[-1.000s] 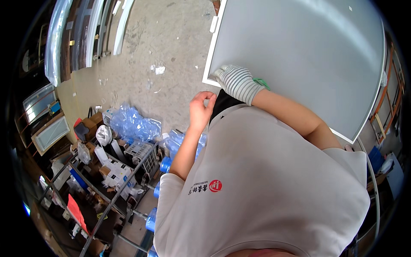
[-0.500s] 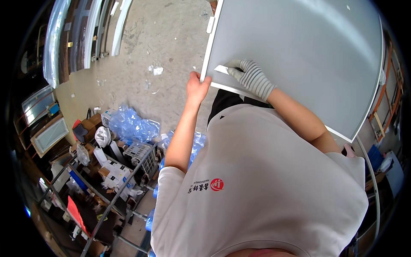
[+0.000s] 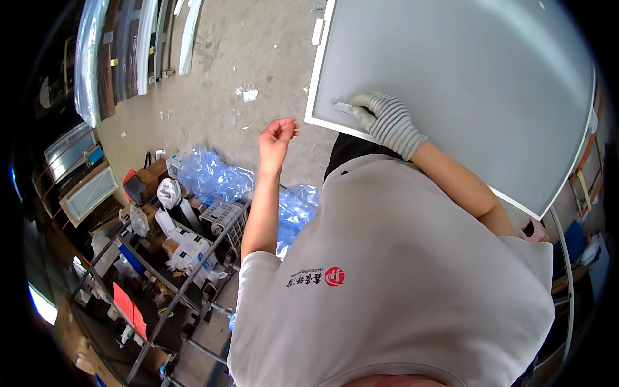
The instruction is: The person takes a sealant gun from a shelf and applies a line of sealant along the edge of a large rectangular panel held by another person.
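A large grey panel [image 3: 451,84] in a white frame lies in front of my waist. My right hand [image 3: 390,122], in a grey-striped glove, rests over the panel near its near left corner. Its thumb and fingers pinch a small flat white piece [image 3: 343,107] against the grey surface; whether this is a label or a tool I cannot tell. My left hand [image 3: 278,137] is bare and hangs just left of that corner, apart from the frame. Its fingers are loosely bent and slightly apart, with nothing visible in them.
Crumpled blue plastic film [image 3: 213,174] lies on the floor to the left, beside a metal rack [image 3: 187,284] crowded with boxes and parts. Long wrapped profiles [image 3: 93,64] stand at the far left. White scraps [image 3: 250,95] litter the concrete floor.
My left hand has let go of the panel's corner and moved left, away from it. The right hand stays at nearly the same spot, with the white piece now lying flatter.
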`<state>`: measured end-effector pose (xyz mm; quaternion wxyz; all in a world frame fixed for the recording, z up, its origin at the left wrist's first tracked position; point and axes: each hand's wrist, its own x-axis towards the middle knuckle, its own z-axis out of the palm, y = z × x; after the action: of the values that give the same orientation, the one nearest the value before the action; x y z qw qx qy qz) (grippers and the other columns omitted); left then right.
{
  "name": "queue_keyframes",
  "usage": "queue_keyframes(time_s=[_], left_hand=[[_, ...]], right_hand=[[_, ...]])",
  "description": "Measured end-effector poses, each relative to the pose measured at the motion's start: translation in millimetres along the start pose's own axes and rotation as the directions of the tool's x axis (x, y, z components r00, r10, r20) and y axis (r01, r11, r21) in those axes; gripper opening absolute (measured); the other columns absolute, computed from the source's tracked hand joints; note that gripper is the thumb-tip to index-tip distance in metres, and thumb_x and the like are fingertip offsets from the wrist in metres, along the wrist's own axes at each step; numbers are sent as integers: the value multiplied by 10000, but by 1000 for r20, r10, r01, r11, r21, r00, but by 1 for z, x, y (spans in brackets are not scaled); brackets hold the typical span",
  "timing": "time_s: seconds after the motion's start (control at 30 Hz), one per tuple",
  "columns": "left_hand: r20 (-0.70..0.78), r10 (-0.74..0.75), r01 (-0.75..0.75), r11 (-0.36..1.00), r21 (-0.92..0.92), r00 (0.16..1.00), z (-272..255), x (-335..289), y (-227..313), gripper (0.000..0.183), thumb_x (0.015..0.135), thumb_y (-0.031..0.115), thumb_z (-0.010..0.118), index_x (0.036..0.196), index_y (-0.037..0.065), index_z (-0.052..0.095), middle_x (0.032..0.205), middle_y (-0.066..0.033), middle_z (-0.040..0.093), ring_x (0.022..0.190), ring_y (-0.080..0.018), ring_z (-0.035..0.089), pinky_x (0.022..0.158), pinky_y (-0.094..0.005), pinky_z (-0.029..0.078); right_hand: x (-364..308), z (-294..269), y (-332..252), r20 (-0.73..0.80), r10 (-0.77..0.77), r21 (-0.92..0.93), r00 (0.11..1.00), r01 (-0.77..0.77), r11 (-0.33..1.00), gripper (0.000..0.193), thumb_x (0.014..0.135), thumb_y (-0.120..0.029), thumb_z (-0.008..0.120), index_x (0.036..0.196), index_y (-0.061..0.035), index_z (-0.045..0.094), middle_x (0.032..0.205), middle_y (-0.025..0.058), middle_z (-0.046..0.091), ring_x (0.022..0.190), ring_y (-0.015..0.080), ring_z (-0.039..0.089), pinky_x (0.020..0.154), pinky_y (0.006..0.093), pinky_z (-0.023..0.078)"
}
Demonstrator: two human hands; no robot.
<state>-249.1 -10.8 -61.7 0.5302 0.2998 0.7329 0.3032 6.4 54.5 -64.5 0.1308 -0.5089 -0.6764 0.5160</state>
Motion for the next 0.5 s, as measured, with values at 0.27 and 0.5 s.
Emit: queue_keyframes(time_s=[0.27, 0.5], left_hand=[[106, -178, 206, 887, -413, 978, 30, -9, -16, 121, 875, 89, 580, 939, -12, 598, 812, -87, 639, 701, -143, 620, 664, -254, 528], [142, -167, 204, 928, -313, 976, 24, -2, -3, 130, 861, 105, 604, 884, -21, 621, 756, -86, 642, 644, -141, 618, 630, -250, 529]], right_hand=[[0, -4, -1, -19, -16, -20, 1000, 16, 1000, 200, 850, -226, 515, 956, -117, 645, 872, 79, 630, 793, 257, 602, 729, 355, 472], [-1, -6, -7, -25, 26, -11, 999, -26, 1000, 199, 849, -215, 521, 957, -107, 649, 862, 70, 629, 803, 243, 601, 733, 342, 468]])
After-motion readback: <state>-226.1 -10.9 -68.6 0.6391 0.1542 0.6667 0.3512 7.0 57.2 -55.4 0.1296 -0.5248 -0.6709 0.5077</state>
